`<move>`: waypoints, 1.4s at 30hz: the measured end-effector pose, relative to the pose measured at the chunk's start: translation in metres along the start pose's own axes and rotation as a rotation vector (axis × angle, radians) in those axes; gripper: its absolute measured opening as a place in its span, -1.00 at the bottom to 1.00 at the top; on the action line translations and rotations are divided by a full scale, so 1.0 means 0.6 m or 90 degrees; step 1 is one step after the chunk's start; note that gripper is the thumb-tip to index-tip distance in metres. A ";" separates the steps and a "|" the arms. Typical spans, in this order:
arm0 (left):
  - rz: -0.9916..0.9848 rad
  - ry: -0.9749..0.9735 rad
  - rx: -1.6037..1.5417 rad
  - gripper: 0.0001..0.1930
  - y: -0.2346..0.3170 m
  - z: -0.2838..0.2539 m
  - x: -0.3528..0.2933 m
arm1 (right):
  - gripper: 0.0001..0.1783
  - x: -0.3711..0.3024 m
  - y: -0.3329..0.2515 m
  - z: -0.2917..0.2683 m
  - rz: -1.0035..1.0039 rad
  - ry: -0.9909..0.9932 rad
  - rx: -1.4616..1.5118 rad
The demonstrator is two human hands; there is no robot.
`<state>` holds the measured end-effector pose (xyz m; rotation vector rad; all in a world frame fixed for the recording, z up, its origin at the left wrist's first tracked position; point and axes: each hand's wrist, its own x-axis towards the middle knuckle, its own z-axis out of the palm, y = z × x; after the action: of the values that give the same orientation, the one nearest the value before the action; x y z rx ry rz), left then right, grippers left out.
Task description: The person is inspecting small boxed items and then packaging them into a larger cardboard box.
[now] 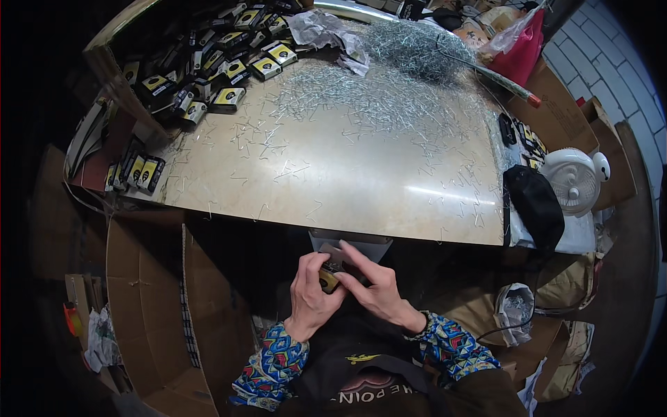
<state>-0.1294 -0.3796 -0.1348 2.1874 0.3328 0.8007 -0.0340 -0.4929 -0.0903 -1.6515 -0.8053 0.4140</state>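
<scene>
In front of my body, just below the table's near edge, both hands are closed on one small black and yellow box point(327, 281). My left hand point(313, 297) wraps round its left side, with fingers bent. My right hand point(379, 288) reaches in from the other side, its thumb against the box and its fingers at a pale grey flap or card point(338, 256) on top. The fingers hide most of the box, and I cannot tell whether the pale piece is part of it. Bent metal wire pieces point(361, 97) lie scattered over the table point(333, 163).
Many similar boxes point(229, 99) are heaped at the far left. A tangled wire pile point(417, 52) and crumpled paper point(326, 35) lie at the back. On the right are a white fan point(572, 182) and a black pouch point(535, 208). An open carton point(149, 292) stands left below the table.
</scene>
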 end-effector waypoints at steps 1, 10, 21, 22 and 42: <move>-0.070 0.011 -0.028 -0.26 0.005 0.001 -0.005 | -0.63 -0.002 0.007 0.001 0.000 -0.001 0.001; -0.126 -0.014 0.023 -0.39 0.024 0.008 0.004 | -0.75 -0.008 0.010 0.020 0.118 0.071 0.090; -0.216 -0.080 -0.050 -0.41 0.032 -0.016 0.026 | -0.69 0.015 0.021 0.015 -0.322 0.027 -0.223; -0.172 -0.074 -0.064 -0.38 0.032 -0.015 0.036 | -0.67 0.024 0.024 0.000 -0.318 0.011 -0.229; -0.341 0.179 0.585 -0.37 -0.300 -0.386 0.283 | -0.80 0.076 0.024 -0.086 -0.237 0.057 -0.309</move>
<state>-0.1439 -0.0460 -0.0762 2.5639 1.6138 0.7084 0.0360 -0.4987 -0.0842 -1.8896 -1.1821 -0.1293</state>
